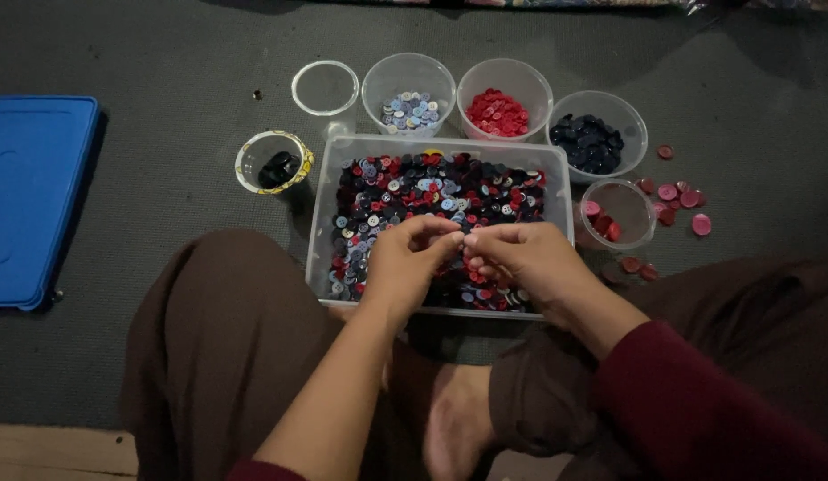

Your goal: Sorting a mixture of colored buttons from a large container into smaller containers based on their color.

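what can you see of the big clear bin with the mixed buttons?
The bin is a rectangular tub of clear plastic with rounded corners, no lid on it, sitting flat on the grey mat in front of the seated person. It holds a dense layer of mixed buttons: dark navy, red, pale blue and white. The left hand and right hand meet fingertip to fingertip over its near half, hiding part of the contents. Small round tubs stand close around its far and right sides.

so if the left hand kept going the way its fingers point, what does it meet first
Most likely the right hand: the left hand points rightward, fingertips almost meeting it above the clear box of mixed buttons. Depth is unclear.
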